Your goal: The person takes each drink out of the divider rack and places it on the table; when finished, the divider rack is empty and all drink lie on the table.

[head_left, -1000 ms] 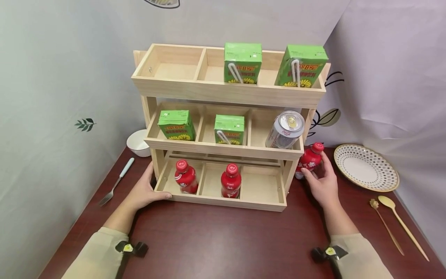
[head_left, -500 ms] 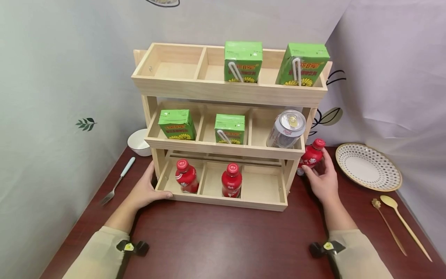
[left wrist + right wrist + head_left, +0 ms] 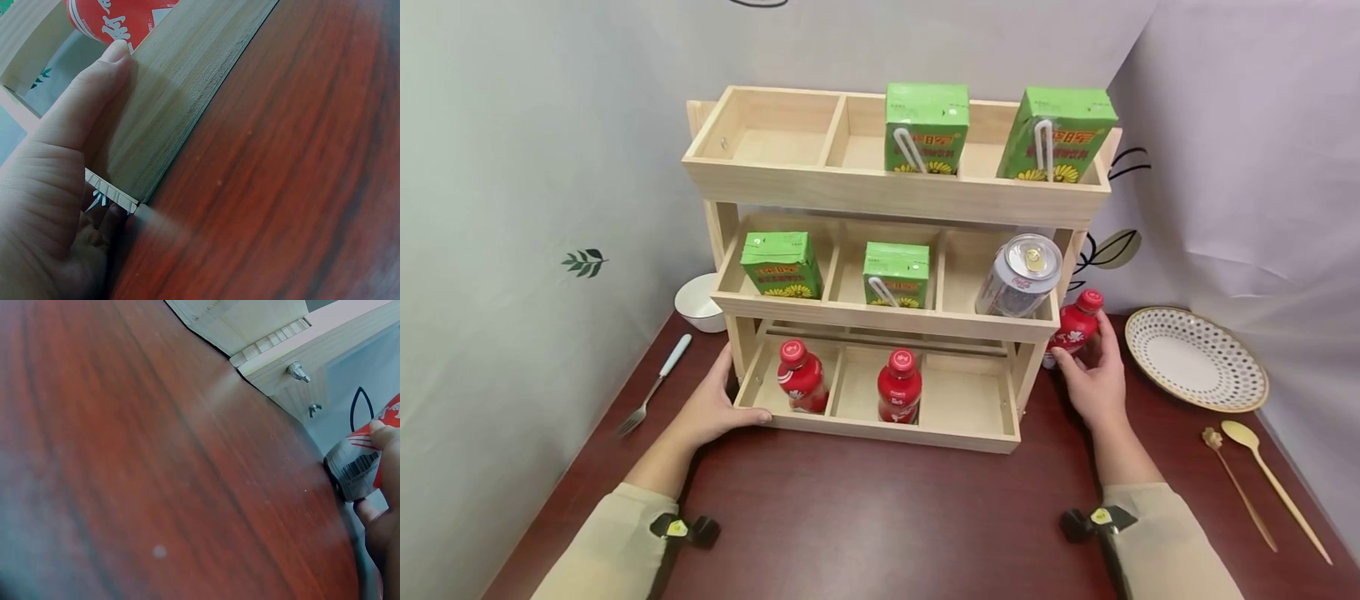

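In the head view a three-tier wooden rack (image 3: 895, 193) stands on the table. My left hand (image 3: 703, 408) grips its lower left corner, the thumb lying on the front board (image 3: 169, 87) and the other fingers round the side. To the right of the rack my right hand (image 3: 1096, 387) holds a red bottle (image 3: 1072, 323) upright, thumb towards me. Whether the bottle's base touches the table cannot be told. Two like bottles stand in the bottom tier, one left (image 3: 802, 379) and one in the middle (image 3: 899, 390); the bottom right compartment (image 3: 964, 398) is bare.
Green drink cartons (image 3: 927, 129) and a silver can (image 3: 1020, 279) stand on the upper tiers. A white bowl (image 3: 698, 302) and fork (image 3: 655, 383) lie left. On the right are a dotted plate (image 3: 1187, 358), a gold spoon (image 3: 1273, 483) and a thin gold stirrer (image 3: 1236, 483).
My right hand and the red bottle have moved slightly up and to the right beside the rack. The left hand keeps its place on the corner. The head view has shifted a little.
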Demonstrator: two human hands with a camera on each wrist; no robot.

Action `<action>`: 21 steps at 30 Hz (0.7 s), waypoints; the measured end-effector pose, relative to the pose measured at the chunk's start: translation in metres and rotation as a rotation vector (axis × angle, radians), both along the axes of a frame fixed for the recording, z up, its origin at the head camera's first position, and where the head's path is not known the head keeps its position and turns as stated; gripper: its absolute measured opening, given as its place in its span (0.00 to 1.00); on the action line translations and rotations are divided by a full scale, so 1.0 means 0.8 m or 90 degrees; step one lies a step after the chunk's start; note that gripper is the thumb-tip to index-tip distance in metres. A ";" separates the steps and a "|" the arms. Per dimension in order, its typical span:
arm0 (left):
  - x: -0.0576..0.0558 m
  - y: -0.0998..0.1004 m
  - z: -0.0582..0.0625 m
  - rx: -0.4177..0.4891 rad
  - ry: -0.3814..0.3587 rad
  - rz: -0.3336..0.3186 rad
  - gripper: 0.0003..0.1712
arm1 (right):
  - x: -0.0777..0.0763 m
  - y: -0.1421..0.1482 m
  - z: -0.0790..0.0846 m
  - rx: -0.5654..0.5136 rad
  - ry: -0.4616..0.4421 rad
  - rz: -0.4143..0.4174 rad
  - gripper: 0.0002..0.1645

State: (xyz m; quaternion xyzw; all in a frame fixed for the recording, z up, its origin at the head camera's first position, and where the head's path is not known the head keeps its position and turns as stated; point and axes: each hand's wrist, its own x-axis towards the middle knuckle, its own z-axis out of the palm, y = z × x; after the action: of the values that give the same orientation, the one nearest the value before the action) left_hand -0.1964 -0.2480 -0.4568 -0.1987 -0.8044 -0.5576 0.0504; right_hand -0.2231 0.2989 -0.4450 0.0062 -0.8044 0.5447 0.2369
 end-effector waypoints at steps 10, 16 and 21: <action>0.000 0.001 0.002 -0.027 -0.001 0.018 0.72 | -0.012 0.004 -0.003 -0.012 0.004 -0.006 0.54; 0.002 -0.002 0.005 -0.045 0.001 0.030 0.73 | -0.018 0.001 -0.007 -0.030 0.017 0.007 0.54; 0.002 -0.002 0.003 -0.034 -0.008 0.021 0.73 | -0.022 -0.001 -0.003 -0.037 0.013 0.008 0.53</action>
State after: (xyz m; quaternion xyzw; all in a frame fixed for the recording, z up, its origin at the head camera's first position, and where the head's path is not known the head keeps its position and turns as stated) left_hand -0.1949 -0.2497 -0.4541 -0.1835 -0.8224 -0.5362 0.0493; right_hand -0.2409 0.2983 -0.4476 0.0099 -0.7858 0.5692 0.2416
